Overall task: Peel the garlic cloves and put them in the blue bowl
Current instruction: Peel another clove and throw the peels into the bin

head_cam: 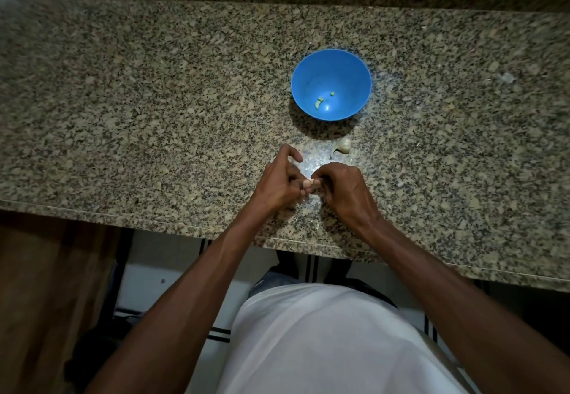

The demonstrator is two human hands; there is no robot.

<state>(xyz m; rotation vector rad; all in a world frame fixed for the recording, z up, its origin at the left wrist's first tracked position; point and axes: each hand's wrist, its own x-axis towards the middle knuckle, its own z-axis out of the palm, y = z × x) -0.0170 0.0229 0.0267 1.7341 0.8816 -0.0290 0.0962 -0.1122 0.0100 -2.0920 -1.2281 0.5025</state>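
Small pale garlic clove [311, 185] at frame centre, pinched between left hand [282, 182] and right hand [339, 188]. Light, firm, papery skin (likely slippery once bare): pick at tip.

counter [154, 100]: speckled granite, polished | blue bowl [354, 63]: smooth plastic, slight gloss | shirt [324, 347]: white cloth, matt

Pale garlic clove [312, 182] pinched between both hands; unpeeled clove [343, 146] just beyond them; blue bowl [354, 63] farther on, holding two peeled pieces [318, 103].
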